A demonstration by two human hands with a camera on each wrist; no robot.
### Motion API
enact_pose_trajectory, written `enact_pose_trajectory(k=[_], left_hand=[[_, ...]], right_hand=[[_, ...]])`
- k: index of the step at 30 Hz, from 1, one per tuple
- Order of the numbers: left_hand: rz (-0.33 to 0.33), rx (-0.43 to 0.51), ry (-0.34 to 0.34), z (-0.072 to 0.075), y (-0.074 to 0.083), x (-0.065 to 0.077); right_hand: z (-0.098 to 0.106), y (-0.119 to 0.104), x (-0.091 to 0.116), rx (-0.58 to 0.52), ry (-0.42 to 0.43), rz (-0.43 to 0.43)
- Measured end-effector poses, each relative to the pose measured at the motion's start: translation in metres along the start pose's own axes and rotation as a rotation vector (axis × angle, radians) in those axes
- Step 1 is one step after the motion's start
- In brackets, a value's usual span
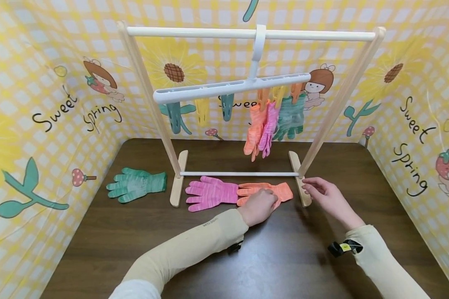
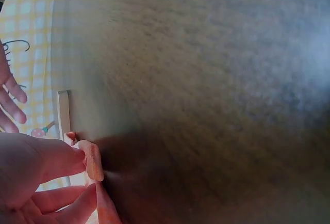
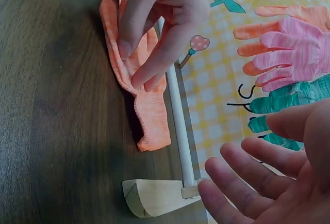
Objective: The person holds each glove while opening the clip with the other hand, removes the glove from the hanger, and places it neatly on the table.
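My left hand (image 1: pixel 259 207) pinches a fold of the orange glove (image 1: pixel 284 192) lying on the table; in the left wrist view the fold of fabric (image 2: pixel 94 162) shows between thumb and fingers. Touching the orange glove's fingertips is a pink glove (image 1: pixel 213 193), laid flat. Farther left, outside the rack's foot, lies a green glove (image 1: pixel 137 185). My right hand (image 1: pixel 328 198) hovers by the rack's right foot with relaxed fingers and nothing in them; its spread fingers (image 3: pixel 247 193) appear in the right wrist view.
A wooden rack with a white top bar (image 1: pixel 194 33) carries a tilted white hanger (image 1: pixel 209 89). From its right half hang an orange glove (image 1: pixel 255 131), a pink glove (image 1: pixel 270 124) and a green glove (image 1: pixel 292 116). Its left half has unloaded clips, among them a yellow clip (image 1: pixel 202 112).
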State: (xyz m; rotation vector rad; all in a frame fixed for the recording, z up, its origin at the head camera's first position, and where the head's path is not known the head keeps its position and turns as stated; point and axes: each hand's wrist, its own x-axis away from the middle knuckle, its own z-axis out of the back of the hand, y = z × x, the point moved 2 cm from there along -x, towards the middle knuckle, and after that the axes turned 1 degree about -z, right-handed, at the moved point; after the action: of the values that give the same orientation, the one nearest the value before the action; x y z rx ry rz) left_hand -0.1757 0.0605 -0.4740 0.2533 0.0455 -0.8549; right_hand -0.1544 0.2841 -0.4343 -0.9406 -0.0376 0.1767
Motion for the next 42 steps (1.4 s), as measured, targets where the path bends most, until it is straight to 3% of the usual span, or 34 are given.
enact_pose_trajectory(k=[7, 13, 29, 42], left_hand=[[-0.004, 0.052, 0.051, 0.000, -0.001, 0.004], [0.019, 0.118, 0.151, 0.012, -0.004, 0.012], [0.062, 0.315, 0.601, 0.053, -0.047, 0.038], [0.100, 0.357, 0.787, 0.092, -0.074, 0.036]], right_hand=[[-0.002, 0.000, 0.000, 0.100, 0.024, 0.007], [-0.003, -0.002, 0.000, 0.144, 0.052, 0.033], [0.000, -0.024, 0.001, 0.123, 0.043, 0.055], [0.002, -0.041, -0.001, 0.145, 0.048, 0.096]])
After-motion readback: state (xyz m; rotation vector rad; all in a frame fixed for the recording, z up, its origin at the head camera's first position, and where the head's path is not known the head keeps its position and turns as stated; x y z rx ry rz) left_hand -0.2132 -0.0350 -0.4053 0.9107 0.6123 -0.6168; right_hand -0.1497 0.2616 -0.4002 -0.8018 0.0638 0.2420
